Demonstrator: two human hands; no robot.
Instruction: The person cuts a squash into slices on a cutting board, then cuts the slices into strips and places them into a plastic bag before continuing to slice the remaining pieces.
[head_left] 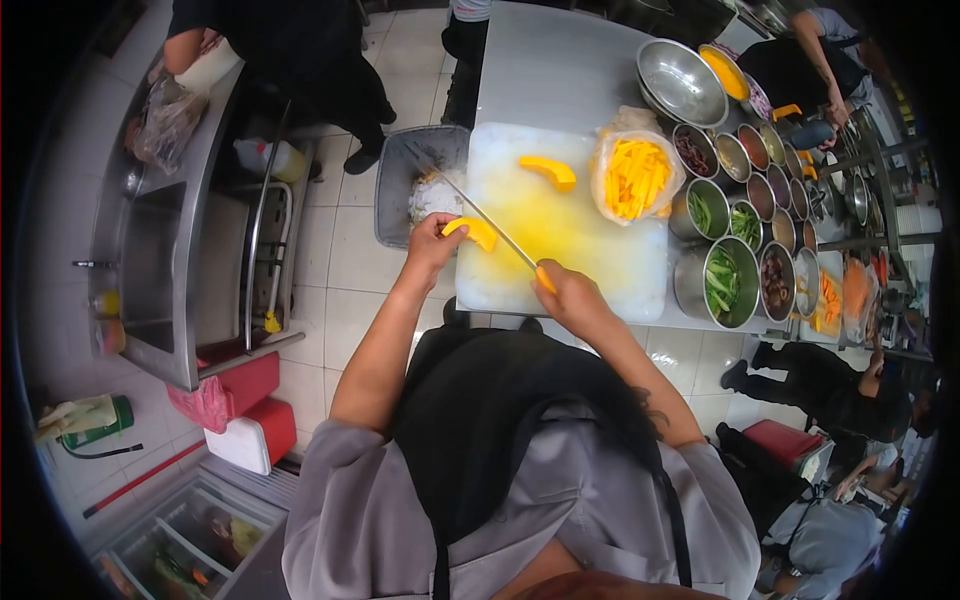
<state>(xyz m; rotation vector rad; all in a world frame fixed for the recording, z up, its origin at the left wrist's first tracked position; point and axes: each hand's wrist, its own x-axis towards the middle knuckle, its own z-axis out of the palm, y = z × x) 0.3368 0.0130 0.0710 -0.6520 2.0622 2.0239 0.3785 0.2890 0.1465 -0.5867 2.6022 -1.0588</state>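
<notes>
My left hand (434,243) pinches the end of a curved yellow-orange slice (474,233) at the left edge of a white cutting board (620,285). In my right hand (573,297) is the orange handle of a long knife (498,226). Its blade slants up and left, close beside the held slice, with the tip out over the grey bin. Another curved slice (547,171) lies farther back on the board. A plastic bag of yellow-orange sticks (634,180) stands at the board's right side. Yellow stains mark the board's middle.
A grey bin (389,200) with scraps stands left of the board. Metal containers of vegetables (722,285) and a steel bowl (682,83) are on the right. A sink counter (185,270) runs along the left. Other people stand at the back left and on the right.
</notes>
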